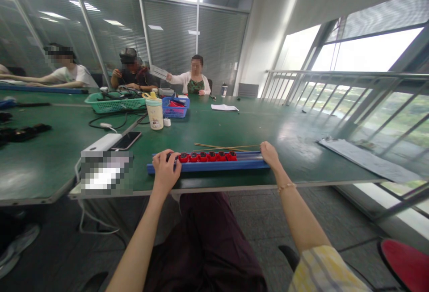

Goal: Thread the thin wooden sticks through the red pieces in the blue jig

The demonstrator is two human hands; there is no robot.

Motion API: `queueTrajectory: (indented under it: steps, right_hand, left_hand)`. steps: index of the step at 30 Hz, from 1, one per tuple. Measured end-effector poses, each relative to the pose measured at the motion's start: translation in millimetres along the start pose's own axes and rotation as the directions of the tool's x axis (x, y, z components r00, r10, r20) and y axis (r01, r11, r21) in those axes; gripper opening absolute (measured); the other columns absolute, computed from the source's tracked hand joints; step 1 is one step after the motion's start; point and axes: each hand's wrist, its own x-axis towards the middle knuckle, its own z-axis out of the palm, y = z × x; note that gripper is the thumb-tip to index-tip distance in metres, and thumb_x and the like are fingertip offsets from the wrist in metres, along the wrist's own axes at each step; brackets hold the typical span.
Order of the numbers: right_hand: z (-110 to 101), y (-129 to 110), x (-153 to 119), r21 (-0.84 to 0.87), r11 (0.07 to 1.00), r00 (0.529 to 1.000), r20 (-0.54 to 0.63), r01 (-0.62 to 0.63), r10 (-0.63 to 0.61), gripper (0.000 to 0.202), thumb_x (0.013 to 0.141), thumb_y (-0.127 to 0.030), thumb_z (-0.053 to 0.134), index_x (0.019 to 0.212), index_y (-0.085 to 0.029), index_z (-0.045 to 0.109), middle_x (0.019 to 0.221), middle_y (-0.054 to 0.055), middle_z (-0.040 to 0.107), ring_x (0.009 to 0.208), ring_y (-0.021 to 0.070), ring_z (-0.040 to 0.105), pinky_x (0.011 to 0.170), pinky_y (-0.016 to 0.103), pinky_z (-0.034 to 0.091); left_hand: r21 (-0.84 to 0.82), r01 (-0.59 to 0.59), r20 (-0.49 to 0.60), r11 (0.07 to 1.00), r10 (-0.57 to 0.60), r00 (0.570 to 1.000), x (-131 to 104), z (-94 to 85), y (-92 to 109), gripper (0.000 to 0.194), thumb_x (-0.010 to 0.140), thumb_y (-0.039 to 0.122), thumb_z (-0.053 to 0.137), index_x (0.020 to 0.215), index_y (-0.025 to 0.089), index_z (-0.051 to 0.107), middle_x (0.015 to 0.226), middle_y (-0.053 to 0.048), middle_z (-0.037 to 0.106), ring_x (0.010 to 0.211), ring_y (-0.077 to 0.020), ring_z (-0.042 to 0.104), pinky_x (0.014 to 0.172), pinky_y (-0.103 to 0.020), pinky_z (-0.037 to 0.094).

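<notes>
A long blue tray [209, 166], shaped like a channel, lies along the table's near edge. In it stands a row of several small red blocks [211, 156] with black tops, filling the left and middle part. My left hand [166, 169] is curled over the row's left end, its fingers closed about a dark-topped piece that they mostly cover. At the tray's right end my right hand [269, 154] is closed on the end, fingertips hidden. Thin brown sticks [216, 147] lie just behind the tray; the tip of one reaches my right fingers.
Left of the tray are a phone [127, 140] and a white power bank [102, 143] with a cable. Further back stand a cream cup [155, 114], a green basket [115, 105] and a blue basket [174, 112]. A clipboard [365, 158] lies right. Several people sit across the table.
</notes>
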Motion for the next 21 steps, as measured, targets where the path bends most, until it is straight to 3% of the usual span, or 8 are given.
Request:
queueTrajectory:
  steps: [4,10,21]
  right_hand:
    - [1.6,-1.1,0.9,-0.092,0.996,0.999,0.032,0.005,-0.002,0.040,0.098,-0.040,0.022,0.081,-0.021,0.053,0.092,0.010,0.065,0.088,0.0209,0.056,0.074,0.029,0.036]
    - [3.3,1.4,4.0,-0.094,0.995,0.997,0.066,0.034,-0.028,0.042,0.098,-0.048,0.031,0.088,-0.020,0.061,0.098,0.009,0.068,0.093,0.0208,0.060,0.078,0.028,0.039]
    - [4.7,1.8,5.8,-0.129,0.988,0.994,0.055,-0.083,0.091,0.042,0.096,-0.048,0.043,0.098,-0.017,0.070,0.101,0.015,0.072,0.101,0.0240,0.064,0.084,0.030,0.043]
  left_hand:
    - [-0.001,0.001,-0.006,1.000,-0.001,1.000,0.0,0.0,0.6,0.025,0.090,0.027,0.050,0.105,0.022,0.070,0.119,-0.012,0.056,0.112,-0.0287,0.042,0.101,-0.046,0.037]
    - [-0.002,0.004,-0.002,1.000,-0.004,1.000,-0.4,-0.4,1.2,0.025,0.090,0.027,0.050,0.104,0.022,0.070,0.119,-0.012,0.055,0.112,-0.0289,0.042,0.100,-0.046,0.037]
    - [-0.008,0.016,0.005,1.000,-0.016,1.000,0.1,-0.9,2.6,0.025,0.089,0.027,0.051,0.104,0.022,0.070,0.119,-0.012,0.055,0.111,-0.0292,0.041,0.099,-0.046,0.037]
